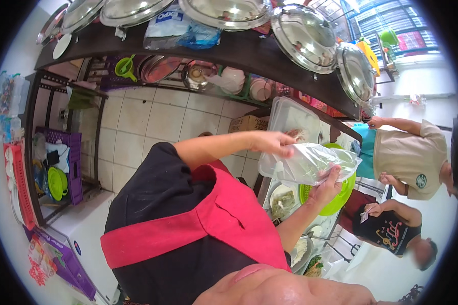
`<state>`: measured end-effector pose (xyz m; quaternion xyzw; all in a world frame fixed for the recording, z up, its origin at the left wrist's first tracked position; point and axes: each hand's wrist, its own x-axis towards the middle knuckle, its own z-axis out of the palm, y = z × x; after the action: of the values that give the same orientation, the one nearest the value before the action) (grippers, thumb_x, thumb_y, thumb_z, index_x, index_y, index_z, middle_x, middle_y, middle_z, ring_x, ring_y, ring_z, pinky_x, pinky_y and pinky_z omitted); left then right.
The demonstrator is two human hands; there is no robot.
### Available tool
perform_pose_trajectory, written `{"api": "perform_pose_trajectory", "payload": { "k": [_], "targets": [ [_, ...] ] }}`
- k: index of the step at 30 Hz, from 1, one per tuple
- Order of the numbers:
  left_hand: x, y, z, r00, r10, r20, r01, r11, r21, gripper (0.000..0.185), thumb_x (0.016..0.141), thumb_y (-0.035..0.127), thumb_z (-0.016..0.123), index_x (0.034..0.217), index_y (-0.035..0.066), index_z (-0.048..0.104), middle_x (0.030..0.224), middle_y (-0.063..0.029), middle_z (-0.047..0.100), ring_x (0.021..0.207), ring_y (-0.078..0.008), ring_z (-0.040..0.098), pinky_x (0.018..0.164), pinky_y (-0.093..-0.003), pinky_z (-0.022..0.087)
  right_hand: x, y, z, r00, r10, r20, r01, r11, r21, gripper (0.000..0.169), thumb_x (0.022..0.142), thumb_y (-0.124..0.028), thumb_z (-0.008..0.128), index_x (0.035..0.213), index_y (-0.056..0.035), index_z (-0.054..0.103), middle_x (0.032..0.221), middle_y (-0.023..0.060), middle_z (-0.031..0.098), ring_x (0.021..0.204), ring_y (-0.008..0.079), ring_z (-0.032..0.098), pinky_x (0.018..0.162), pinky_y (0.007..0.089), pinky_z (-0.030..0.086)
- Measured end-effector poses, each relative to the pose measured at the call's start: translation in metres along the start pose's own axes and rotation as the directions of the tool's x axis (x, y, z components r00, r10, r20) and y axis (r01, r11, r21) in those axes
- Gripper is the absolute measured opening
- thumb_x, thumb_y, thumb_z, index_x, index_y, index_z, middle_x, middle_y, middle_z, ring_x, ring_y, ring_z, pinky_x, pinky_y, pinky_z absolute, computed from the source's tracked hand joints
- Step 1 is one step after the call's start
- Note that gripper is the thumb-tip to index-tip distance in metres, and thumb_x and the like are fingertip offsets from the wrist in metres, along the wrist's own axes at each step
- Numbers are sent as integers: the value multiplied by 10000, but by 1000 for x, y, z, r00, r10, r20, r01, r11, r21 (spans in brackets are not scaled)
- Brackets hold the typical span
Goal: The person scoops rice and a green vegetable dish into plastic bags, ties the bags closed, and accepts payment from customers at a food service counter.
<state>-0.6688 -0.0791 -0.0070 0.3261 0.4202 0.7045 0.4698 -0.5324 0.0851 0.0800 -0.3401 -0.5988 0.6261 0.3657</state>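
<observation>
A clear plastic bag point(309, 160) with something pale green inside is stretched between my hands. The fingers of my left hand point(276, 144) pinch its near end. My right hand point(326, 188) grips its lower side, thumb on top. Under the bag lies a bright green plastic colander point(345, 196), partly hidden. A translucent plastic tub point(294, 110) stands beyond my left hand. Nearer my right forearm are a white dish point(273, 194) with a greenish bundle in clear plastic, and a metal bowl point(307, 255) holding something white and crumbly.
Chafing dishes with steel lids point(305, 38) line the dark counter point(236, 45) on my left. A person in a beige shirt point(408, 156) and a person in a black sleeveless top point(385, 228) stand across the table. A cardboard box point(248, 124) sits below; metal racks point(99, 145) stand behind me.
</observation>
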Motion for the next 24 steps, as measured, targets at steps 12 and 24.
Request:
{"api": "perform_pose_trajectory", "payload": {
  "k": [12,24],
  "targets": [
    [43,21,27,973,-215,83,227,960,-164,408,790,28,692,1177,15,565,1105,-52,604,1032,-142,566,918,-277,445,8,-2,-71,973,55,-224,17,951,310,364,926,-273,590,1096,48,570,1042,115,599,915,212,587,817,369,496],
    [81,0,76,937,-342,67,347,905,-245,374,866,223,677,1190,63,578,1084,-32,613,1011,-165,580,875,-316,482,-11,15,-85,940,124,-317,-19,949,315,424,942,-300,559,1169,58,542,1173,170,553,1066,247,538,942,405,434]
  ]
}}
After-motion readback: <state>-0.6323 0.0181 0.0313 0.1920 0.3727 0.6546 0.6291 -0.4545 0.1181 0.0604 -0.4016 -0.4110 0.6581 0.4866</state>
